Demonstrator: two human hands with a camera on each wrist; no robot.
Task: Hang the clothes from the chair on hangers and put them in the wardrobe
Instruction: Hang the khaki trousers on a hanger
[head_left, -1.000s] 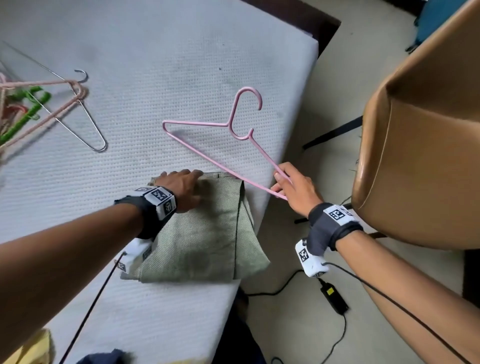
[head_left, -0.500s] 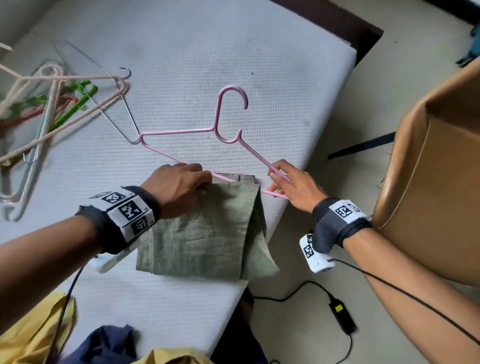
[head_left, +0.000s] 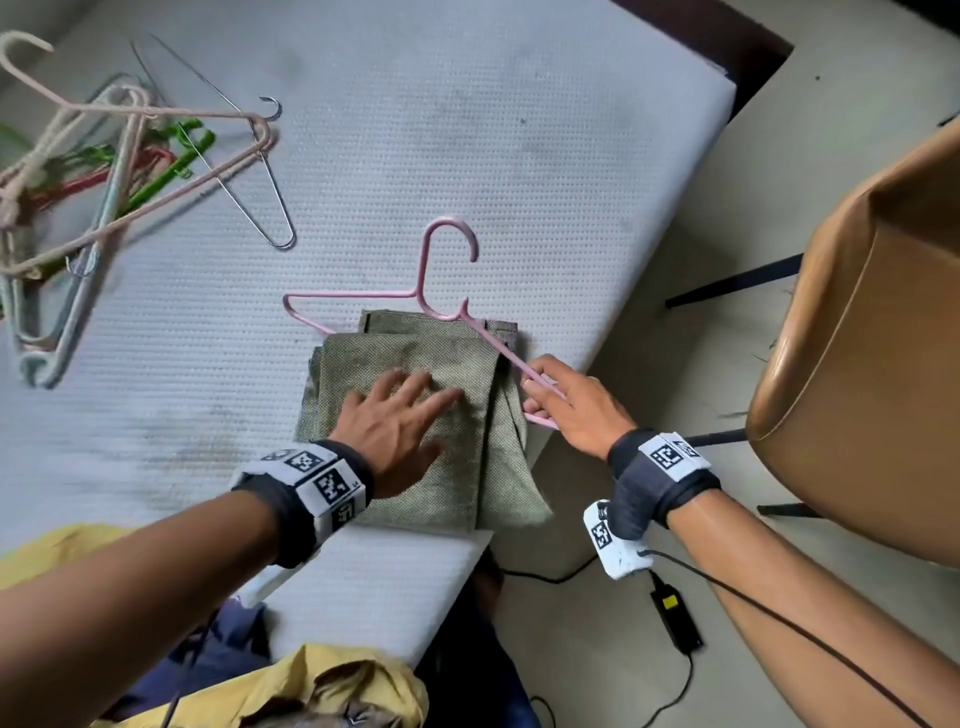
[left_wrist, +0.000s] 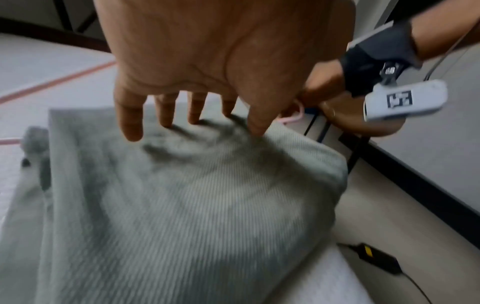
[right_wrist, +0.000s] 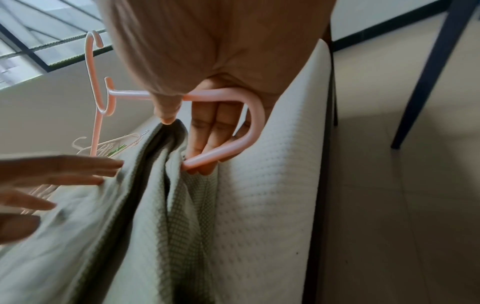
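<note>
Two hands — left (head_left: 395, 423), right (head_left: 574, 402). Between them, one green garment (head_left: 415, 358) and one pink hanger (head_left: 431, 301). Beyond the left hand — one tangled hanger pile (head_left: 114, 171), uncountable.

— What can't you see near the green cloth (head_left: 415, 415)?
— The pink hanger (head_left: 426, 291)'s bottom bar runs under it, hidden. Left wrist view blurs its weave.
— The chair (head_left: 857, 389)?
— Cut off by the frame's right edge.

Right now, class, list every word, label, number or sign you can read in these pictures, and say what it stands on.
No readable words or numbers.
Wristbands: black-and-white square code markers, patterns only.
White wrist device: another code marker, no letters.
Black adapter on the floor: a yellow label, too small to read.
</note>
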